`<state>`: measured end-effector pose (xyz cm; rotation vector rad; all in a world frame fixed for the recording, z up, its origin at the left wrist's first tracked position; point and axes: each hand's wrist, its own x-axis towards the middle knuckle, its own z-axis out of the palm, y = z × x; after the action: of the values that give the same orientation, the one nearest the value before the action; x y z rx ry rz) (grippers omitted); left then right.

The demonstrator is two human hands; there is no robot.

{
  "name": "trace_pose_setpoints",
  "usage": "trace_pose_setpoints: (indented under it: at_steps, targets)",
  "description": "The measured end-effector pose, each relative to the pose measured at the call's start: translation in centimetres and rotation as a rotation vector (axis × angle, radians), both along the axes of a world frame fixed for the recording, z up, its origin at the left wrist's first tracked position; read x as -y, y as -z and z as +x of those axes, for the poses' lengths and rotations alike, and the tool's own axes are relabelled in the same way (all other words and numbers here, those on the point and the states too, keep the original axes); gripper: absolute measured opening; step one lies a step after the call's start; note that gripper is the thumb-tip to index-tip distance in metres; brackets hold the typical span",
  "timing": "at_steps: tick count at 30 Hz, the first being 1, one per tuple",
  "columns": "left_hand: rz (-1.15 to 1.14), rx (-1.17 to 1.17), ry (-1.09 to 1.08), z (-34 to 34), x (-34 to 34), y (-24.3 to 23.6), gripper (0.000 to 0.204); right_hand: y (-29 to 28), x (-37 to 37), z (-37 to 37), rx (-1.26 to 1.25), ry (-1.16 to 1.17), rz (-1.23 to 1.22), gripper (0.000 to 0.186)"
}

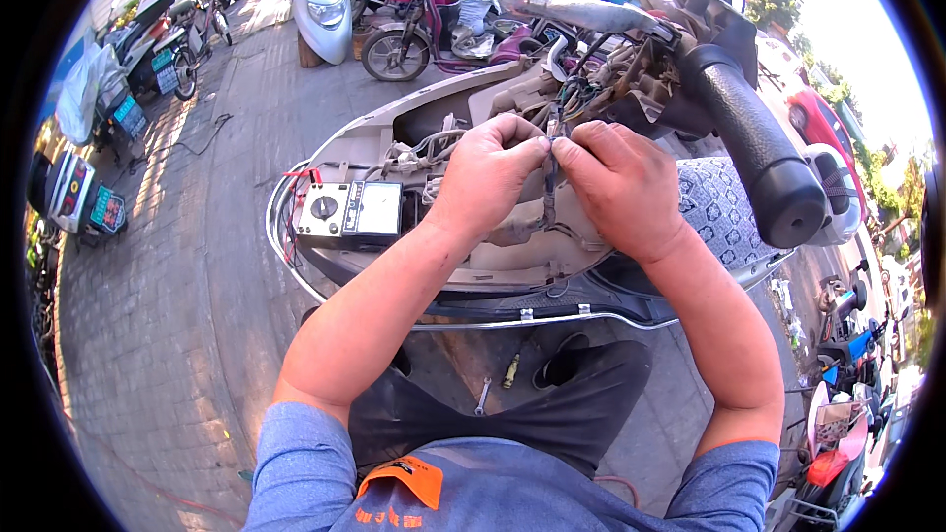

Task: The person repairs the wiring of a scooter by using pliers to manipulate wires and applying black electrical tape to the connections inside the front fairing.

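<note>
My left hand and my right hand meet over an opened scooter body. Both are closed, thumb against forefinger, pinching a dark wiring harness between them. The harness runs up toward a tangle of coloured wires below the handlebar and down into the shell. My fingertips hide the exact spot they grip. Left of my left hand, an analog multimeter with a round dial lies on the shell, its red and black leads at its left side.
A black handlebar grip juts out close by my right hand. On the ground by my feet lie a wrench and a small yellow-handled tool. A purple scooter and other parked vehicles stand around.
</note>
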<state>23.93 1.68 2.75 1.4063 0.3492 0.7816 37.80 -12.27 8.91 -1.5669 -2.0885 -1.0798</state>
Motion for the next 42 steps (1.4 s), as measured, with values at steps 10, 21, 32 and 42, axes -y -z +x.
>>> trace_pose_setpoints:
  at_steps: [10,21,32,42]
  targets:
    - [-0.078,0.037,0.073,-0.3,0.2,0.0,0.01,-0.7,-0.9,1.4,-0.013,-0.013,-0.109,0.021]
    - [-0.14,0.02,0.213,-0.6,-1.0,0.3,0.006,-1.7,-1.2,1.1,0.011,-0.043,-0.113,0.022]
    - [-0.623,0.177,0.306,-0.1,0.5,1.3,0.017,-2.7,-1.2,0.2,-0.422,0.184,-0.358,0.013]
    - [-0.525,0.239,0.148,0.8,2.3,1.6,0.017,-4.8,-2.3,2.1,-1.487,0.394,-0.813,0.018]
